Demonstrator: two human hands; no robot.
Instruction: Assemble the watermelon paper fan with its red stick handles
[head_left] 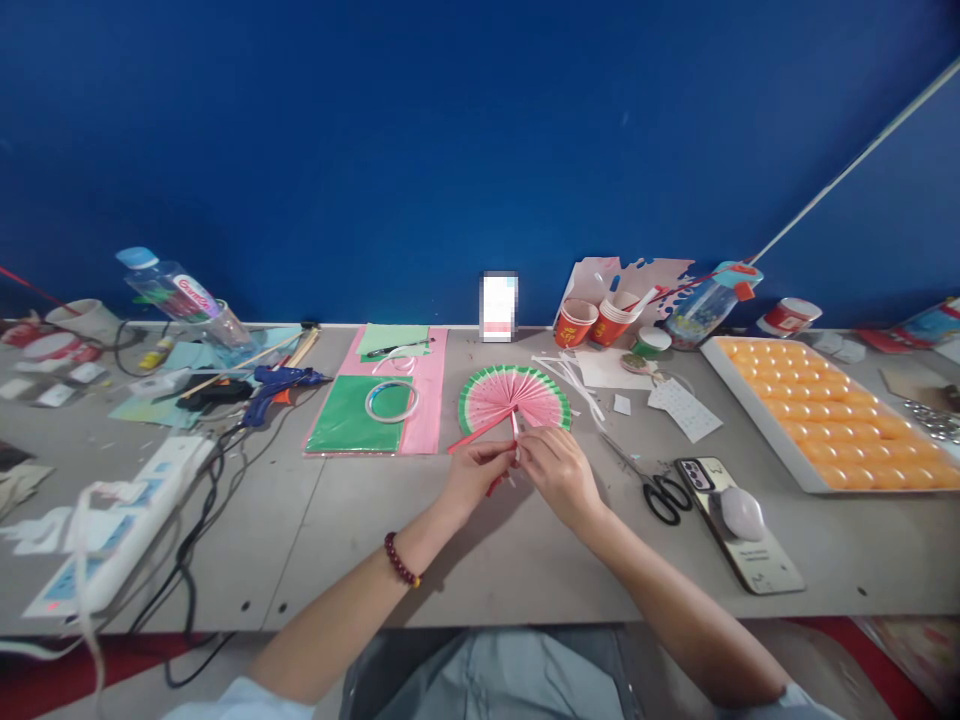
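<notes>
Watermelon fan point(514, 396) lies on the table point(360, 540), pleats already spread to a half-circle; left hand point(480, 475) and right hand point(559, 470) meet, pinching its pivot and red sticks point(474, 436), so handle fixing looks unfinished; scissors point(660, 492) nearby.

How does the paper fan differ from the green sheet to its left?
The paper fan is pleated and half-round, pink with a green rim; the green sheet is flat, rectangular and plain. The left hand and right hand pinch the fan's base; the sheet bears a tape ring. Both look like paper.
</notes>
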